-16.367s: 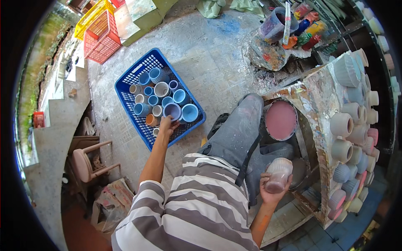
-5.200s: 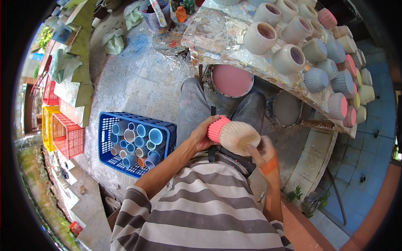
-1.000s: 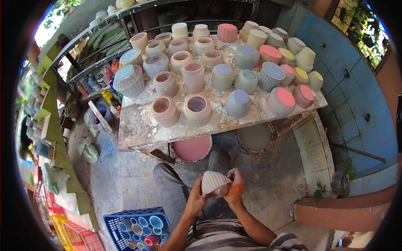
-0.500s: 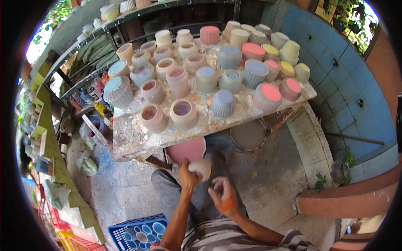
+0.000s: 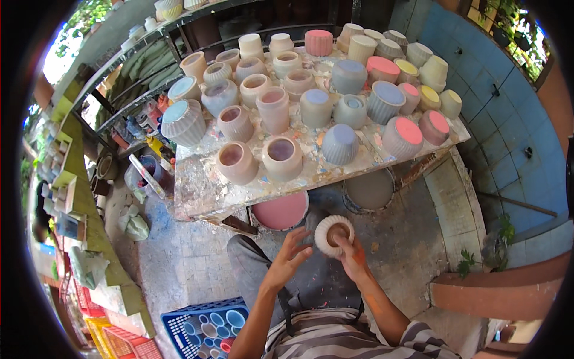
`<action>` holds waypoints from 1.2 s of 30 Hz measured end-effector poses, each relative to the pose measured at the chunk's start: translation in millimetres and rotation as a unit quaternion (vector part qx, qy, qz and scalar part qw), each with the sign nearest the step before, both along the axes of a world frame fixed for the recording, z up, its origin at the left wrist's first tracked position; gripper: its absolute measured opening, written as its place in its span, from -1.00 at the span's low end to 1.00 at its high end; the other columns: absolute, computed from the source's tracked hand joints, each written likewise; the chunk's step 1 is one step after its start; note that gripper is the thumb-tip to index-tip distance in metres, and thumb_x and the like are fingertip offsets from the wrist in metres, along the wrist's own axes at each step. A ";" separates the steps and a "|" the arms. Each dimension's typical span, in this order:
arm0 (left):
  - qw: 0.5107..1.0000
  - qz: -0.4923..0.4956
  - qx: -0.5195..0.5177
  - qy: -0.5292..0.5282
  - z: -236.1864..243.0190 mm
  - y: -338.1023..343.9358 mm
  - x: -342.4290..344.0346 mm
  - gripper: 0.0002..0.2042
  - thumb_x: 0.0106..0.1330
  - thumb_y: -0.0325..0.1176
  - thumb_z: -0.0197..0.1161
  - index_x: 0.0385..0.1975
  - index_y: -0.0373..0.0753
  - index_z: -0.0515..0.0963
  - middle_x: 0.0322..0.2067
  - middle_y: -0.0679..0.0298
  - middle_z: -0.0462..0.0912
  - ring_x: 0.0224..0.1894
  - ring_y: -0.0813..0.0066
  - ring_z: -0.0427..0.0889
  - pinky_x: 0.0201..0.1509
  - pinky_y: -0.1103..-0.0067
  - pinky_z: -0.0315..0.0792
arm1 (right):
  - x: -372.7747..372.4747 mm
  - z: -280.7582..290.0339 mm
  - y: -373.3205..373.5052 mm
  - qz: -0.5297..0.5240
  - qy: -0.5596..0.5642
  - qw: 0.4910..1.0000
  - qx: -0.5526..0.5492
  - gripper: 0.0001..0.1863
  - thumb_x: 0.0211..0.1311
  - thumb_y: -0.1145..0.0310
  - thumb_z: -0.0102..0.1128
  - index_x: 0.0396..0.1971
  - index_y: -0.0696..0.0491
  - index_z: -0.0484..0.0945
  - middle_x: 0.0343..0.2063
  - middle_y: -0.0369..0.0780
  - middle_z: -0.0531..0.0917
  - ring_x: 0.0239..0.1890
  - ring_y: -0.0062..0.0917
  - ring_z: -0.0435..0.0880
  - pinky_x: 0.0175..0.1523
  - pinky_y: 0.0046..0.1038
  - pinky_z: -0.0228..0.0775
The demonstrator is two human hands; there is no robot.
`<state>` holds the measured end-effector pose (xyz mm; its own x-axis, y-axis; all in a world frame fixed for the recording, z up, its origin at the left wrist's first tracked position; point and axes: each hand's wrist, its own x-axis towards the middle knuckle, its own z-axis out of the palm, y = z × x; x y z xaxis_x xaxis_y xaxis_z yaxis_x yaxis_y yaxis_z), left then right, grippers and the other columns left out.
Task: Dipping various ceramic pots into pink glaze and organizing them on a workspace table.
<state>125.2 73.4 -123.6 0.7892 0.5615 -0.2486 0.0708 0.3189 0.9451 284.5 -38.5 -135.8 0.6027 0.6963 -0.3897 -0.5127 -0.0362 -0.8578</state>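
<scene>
Two hands at lap level, below the paint-splattered wooden table [image 5: 203,197]. Right hand [image 5: 353,260] grips the small white ribbed ceramic pot [image 5: 333,233], fingers curled over its rim, mouth turned up toward the camera, probably so the inside can be seen. Left hand [image 5: 287,260] open, fingers spread, just beside the pot, not touching. Pink-filled round bucket [image 5: 280,210] directly under the table edge.

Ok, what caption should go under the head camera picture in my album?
A right hand holds a ribbed white pot, the open left hand beside it, before a paint-splashed table crowded with pastel pots.
</scene>
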 end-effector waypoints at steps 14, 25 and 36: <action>0.976 0.127 -0.071 -0.162 79.2 -11.8 -19.1 -0.62 0.43 -0.27 0.23 0.14 -0.27 0.37 0.09 0.18 0.49 0.05 0.34 0.60 0.18 0.34 0.51 | 40.6 100.1 9.5 0.067 0.318 0.921 0.213 -0.15 0.03 0.08 0.51 0.33 -0.12 0.29 0.18 -0.17 0.44 0.17 -0.35 0.51 -0.13 -0.36 0.64; 0.888 0.233 0.303 0.256 -69.0 -18.2 -169.0 -0.78 0.12 -0.44 0.35 -0.22 -0.28 0.58 -0.01 -0.01 0.60 0.13 -0.04 0.53 0.34 0.20 0.31 | 194.7 284.8 189.2 -0.005 -0.367 0.909 0.200 -0.29 0.14 0.25 0.40 0.29 -0.03 0.31 0.11 -0.13 0.54 0.06 -0.34 0.62 -0.07 -0.25 0.65; 0.814 0.097 0.376 0.431 -59.5 -24.1 -143.4 -0.41 0.35 -0.10 0.19 0.39 -0.03 0.34 0.46 0.14 0.19 0.55 0.07 -0.01 0.53 -0.08 -0.22 | 335.9 200.2 427.5 0.096 -0.750 0.624 -0.197 0.07 -0.30 0.12 0.54 0.33 0.05 0.22 0.12 0.06 0.46 0.25 0.00 0.40 0.34 -0.13 0.25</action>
<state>-18.3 49.3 -183.1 0.3826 0.9039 -0.1915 0.8285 -0.2440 0.5040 620.5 389.0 64.5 0.4161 0.8396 0.3492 0.9022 -0.3334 -0.2735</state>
